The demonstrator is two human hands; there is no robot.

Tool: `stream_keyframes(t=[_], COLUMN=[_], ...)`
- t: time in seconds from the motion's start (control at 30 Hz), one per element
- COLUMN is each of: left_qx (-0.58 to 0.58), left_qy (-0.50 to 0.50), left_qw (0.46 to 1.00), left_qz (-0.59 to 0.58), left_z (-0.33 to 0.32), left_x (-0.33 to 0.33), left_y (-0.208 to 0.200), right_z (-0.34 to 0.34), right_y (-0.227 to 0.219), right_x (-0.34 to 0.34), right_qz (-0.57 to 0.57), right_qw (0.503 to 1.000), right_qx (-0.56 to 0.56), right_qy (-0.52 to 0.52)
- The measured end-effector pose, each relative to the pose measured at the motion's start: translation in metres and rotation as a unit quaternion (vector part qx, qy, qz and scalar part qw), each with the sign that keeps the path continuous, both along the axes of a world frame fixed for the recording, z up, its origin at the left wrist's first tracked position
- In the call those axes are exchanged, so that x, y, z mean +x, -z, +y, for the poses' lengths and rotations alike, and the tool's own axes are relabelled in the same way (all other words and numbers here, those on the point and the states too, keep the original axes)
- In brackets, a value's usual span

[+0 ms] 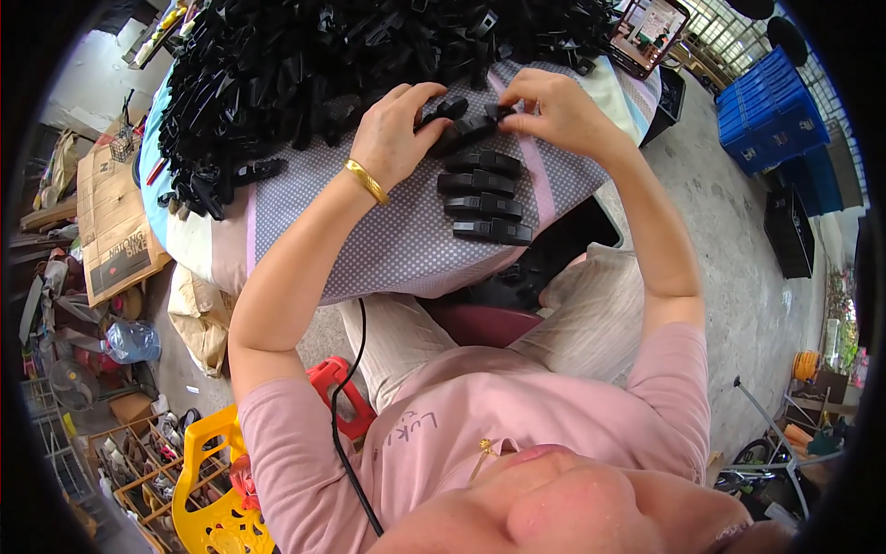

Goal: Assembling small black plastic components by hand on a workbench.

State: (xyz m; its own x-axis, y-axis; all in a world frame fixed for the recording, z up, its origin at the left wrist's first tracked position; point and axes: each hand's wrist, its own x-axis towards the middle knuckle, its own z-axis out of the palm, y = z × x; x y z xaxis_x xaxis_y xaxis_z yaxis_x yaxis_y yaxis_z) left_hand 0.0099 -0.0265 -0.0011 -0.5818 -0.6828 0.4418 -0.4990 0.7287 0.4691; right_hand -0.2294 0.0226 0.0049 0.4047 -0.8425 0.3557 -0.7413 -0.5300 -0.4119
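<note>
My left hand (392, 137) closes its thumb and fingers round a small black plastic part (447, 112). Across from it, my right hand (558, 111) pinches another small black piece (499, 113) between thumb and fingers. A longer black part (464, 135) lies slantwise between the two hands; whether either hand touches it I cannot tell. Just below, several similar black plastic parts (480, 182) are lined up in a column on the dotted grey cloth (369, 242). A big heap of black parts (305, 65) covers the far side of the table.
A phone (649, 35) stands at the table's far right edge. Under the near right edge is a black container (577, 235). A black cable (349, 369) hangs beside my left arm. Red (346, 397) and yellow (217, 499) plastic chairs stand at left; blue crates (773, 109) stand at right.
</note>
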Motion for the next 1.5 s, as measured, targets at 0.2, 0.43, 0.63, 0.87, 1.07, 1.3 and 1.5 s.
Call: stream_keyframes(t=[0.2, 0.43, 0.63, 0.87, 1.07, 1.3, 1.5], left_qx=[0.015, 0.038, 0.225, -0.059, 0.014, 0.099, 0.1], left_qy=[0.002, -0.009, -0.018, 0.002, -0.016, -0.025, -0.039], left_qw=[0.999, 0.995, 0.974, 0.995, 0.999, 0.994, 0.993], left_qz=[0.029, -0.091, -0.03, -0.082, -0.037, -0.036, -0.046], left_z=[0.0, 0.001, -0.014, -0.011, 0.005, 0.001, 0.002], left_x=[0.003, 0.002, 0.023, 0.023, 0.003, 0.012, 0.011], left_y=[0.001, -0.006, -0.018, -0.01, 0.0, -0.008, -0.011], right_z=[-0.006, -0.012, 0.0, 0.005, -0.001, -0.005, -0.007], right_y=[-0.002, 0.009, -0.002, -0.008, 0.006, 0.008, 0.005], right_x=[0.002, 0.026, 0.047, 0.026, 0.027, 0.015, 0.013], right_qz=[-0.069, -0.227, -0.159, -0.155, -0.168, -0.031, -0.067], right_qw=[0.997, 0.972, 0.98, 0.974, 0.985, 0.995, 0.994], right_qx=[0.01, 0.055, 0.114, 0.156, -0.016, -0.087, -0.089], right_qy=[0.015, 0.0, -0.037, -0.053, 0.028, 0.032, 0.016])
